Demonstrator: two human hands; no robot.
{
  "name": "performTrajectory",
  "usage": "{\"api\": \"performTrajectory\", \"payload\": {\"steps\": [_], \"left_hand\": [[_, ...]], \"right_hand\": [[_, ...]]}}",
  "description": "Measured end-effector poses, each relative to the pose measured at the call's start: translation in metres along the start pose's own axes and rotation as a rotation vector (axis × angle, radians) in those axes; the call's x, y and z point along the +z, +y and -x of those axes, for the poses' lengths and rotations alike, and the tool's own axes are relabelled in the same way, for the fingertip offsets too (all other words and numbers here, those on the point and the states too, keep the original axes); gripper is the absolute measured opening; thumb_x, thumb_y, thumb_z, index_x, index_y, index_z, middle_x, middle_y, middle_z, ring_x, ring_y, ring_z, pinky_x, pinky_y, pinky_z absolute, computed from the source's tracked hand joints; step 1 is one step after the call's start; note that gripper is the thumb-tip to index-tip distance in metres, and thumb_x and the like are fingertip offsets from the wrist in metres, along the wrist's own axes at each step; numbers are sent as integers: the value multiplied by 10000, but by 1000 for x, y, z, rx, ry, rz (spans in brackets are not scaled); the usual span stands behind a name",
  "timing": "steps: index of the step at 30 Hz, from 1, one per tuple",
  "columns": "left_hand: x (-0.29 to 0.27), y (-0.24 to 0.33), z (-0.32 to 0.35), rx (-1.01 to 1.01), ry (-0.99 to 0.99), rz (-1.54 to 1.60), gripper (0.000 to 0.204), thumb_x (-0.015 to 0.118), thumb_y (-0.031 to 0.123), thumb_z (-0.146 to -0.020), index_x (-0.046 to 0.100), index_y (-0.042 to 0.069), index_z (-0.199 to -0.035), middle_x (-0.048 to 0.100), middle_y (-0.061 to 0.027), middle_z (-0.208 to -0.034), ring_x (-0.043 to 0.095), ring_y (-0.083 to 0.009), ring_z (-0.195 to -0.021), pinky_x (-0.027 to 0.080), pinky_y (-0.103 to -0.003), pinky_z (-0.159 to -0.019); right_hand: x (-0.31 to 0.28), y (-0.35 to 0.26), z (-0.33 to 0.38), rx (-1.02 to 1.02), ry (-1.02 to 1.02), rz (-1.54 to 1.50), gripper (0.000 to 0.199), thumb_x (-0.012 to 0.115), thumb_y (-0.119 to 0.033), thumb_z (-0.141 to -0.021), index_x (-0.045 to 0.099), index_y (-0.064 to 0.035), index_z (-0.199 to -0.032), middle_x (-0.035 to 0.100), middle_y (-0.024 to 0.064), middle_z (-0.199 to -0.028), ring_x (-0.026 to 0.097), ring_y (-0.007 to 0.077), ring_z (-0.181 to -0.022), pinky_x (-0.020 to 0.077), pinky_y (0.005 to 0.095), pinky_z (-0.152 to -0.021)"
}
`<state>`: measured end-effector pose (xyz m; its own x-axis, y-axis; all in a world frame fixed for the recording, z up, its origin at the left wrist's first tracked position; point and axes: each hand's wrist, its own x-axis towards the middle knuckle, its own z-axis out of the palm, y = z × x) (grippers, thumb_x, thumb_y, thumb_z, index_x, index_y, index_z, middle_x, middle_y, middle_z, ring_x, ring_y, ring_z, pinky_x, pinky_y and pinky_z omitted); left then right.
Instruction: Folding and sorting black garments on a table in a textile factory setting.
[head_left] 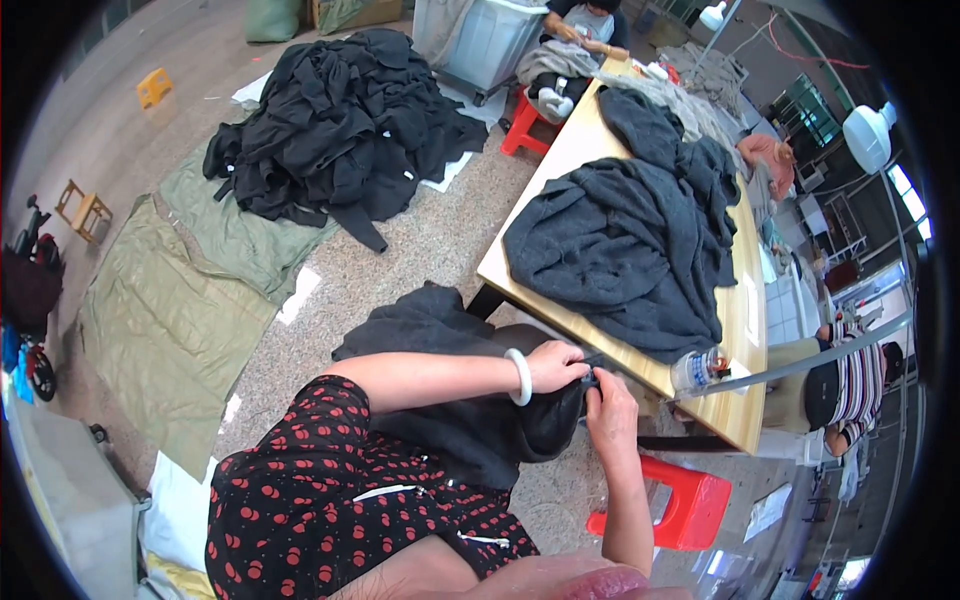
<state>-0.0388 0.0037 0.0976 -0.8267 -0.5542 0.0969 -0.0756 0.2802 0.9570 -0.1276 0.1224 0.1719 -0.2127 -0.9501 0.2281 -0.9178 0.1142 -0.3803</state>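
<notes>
A black garment (pixel 470 435) lies bunched over my lap, and part of it reaches up to the table's near corner. My left hand (pixel 556 367), with a white bangle (pixel 518 377) at the wrist, pinches its edge. Close against it, my right hand (pixel 612 410) is closed on the same edge, thumb and fingers together. The fingertips of both hands nearly meet there. Whether a small dark tool is also between them is too small to make out. Just beyond my hands, a heap of dark grey garments (pixel 625 250) covers much of the wooden table (pixel 530 225).
A clear jar (pixel 690 372) stands at the table's near edge, beside a metal lamp arm (pixel 800 360). A red stool (pixel 695 505) is at my right. Black garments form a big pile (pixel 340 130) on green sheeting (pixel 180 310). Other people sit or stand around the table.
</notes>
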Motion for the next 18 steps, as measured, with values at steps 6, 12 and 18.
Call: {"api": "performTrajectory", "payload": {"steps": [6, 12, 18], "left_hand": [[-19, 29, 2, 115, -225, -127, 399, 561, 345, -676, 567, -21, -835, 578, -244, -816, 567, -356, -798, 450, -394, -693], [-13, 24, 13, 1, -334, -256, 592, 648, 423, -640, 488, -65, -936, 507, -241, -930, 509, -349, -909, 408, -374, -794], [-8, 25, 16, -76, -366, -256, 550, 604, 396, -673, 484, -78, -925, 507, -246, -921, 509, -357, -895, 407, -381, -796]], "right_hand": [[-3, 12, -3, -12, -54, 3, 245, 505, -11, -760, 543, 25, -1000, 567, 222, -943, 554, 363, -874, 447, 378, -764], [1, 15, -1, 9, -129, 2, 222, 523, -45, -755, 545, 24, -965, 576, 209, -879, 555, 356, -830, 438, 384, -721], [-2, 10, 1, 33, -187, 13, 207, 525, -40, -752, 552, 28, -945, 580, 206, -882, 554, 353, -834, 438, 384, -722]]}}
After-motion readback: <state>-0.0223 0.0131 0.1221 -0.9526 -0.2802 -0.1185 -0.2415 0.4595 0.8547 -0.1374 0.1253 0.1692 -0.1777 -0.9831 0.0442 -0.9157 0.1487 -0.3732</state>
